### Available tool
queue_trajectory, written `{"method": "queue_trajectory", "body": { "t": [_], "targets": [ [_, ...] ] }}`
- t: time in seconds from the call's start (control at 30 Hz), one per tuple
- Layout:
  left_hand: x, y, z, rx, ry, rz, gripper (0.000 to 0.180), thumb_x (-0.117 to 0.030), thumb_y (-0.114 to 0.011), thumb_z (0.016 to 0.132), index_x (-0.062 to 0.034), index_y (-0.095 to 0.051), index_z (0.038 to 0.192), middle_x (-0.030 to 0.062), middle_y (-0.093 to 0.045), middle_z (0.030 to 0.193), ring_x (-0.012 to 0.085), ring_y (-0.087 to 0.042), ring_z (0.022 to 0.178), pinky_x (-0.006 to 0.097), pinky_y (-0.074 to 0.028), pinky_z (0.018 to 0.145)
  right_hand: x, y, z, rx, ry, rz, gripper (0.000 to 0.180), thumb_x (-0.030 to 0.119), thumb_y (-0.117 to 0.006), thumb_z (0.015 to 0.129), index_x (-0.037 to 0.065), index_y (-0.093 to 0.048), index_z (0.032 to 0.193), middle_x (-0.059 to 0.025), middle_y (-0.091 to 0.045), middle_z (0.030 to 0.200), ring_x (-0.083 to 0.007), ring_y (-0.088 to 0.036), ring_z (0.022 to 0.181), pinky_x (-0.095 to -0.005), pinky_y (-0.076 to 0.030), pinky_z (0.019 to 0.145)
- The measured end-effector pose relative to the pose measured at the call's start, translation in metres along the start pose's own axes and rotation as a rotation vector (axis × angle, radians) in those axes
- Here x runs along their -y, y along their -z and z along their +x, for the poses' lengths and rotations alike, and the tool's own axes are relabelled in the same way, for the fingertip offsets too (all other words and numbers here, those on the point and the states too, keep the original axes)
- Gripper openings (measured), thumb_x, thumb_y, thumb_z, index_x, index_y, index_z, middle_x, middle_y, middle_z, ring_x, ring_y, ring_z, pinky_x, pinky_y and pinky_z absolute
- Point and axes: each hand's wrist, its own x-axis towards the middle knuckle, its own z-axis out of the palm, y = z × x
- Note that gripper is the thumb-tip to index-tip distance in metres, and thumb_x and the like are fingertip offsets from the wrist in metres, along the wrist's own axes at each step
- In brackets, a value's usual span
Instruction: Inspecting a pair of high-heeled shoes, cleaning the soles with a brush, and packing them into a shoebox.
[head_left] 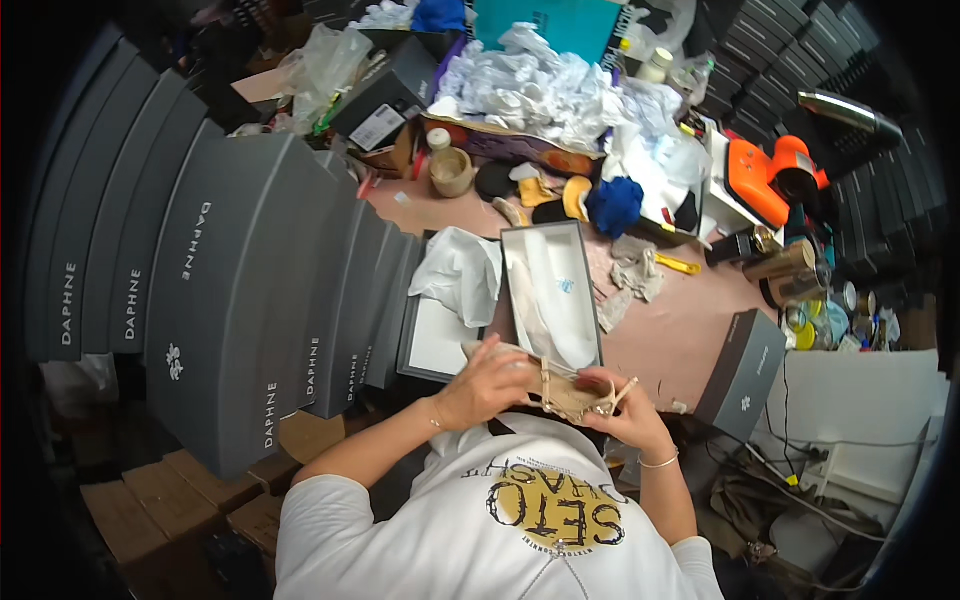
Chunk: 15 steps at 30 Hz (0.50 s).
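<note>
A beige strappy sandal (572,398) is held in front of my chest, just above the table's near edge. My left hand (488,385) is closed round its left end. Thumb and fingers of my right hand (640,418) grip the other end, by the thin straps. Right behind the sandal lies a grey shoe box (591,290) with a pale shoe-like shape and white wrapping inside. Left of it, another grey box (408,335) holds crumpled white tissue paper (456,275).
Tall stacks of grey shoe boxes (230,270) wall in the left side. A grey box (742,375) stands at the table's right edge. Farther back are a carton of crumpled paper (530,85), an orange heat gun (765,180), a blue cloth ball (615,207) and a yellow cutter (678,264).
</note>
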Motion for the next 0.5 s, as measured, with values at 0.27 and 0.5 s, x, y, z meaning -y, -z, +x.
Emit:
{"method": "queue_trajectory", "body": {
  "t": [0.27,0.5],
  "targets": [
    [0.163,-0.06,-0.021,-0.42,1.078,-0.324,0.06,-0.021,-0.067,0.083,-0.002,-0.039,0.134,0.0173,-0.053,0.123,0.0268,-0.057,0.107,0.037,-0.047,0.088,-0.012,-0.032,-0.025,-0.312,0.224,-0.401,0.036,0.017,-0.079,0.066,0.004,-0.06,0.094,-0.0145,-0.058,0.103,-0.0254,-0.061,0.086,-0.0321,-0.05,0.077],
    [0.212,-0.093,-0.01,-0.448,1.145,-0.222,0.035,-0.023,-0.065,0.082,-0.0005,-0.06,0.108,0.0195,-0.064,0.098,0.027,-0.064,0.091,0.036,-0.05,0.074,-0.009,-0.046,-0.022,-0.318,0.307,-0.583,0.039,0.022,-0.082,0.063,0.005,-0.056,0.087,-0.0172,-0.054,0.109,-0.0303,-0.06,0.087,-0.0344,-0.051,0.074]
  ]
}}
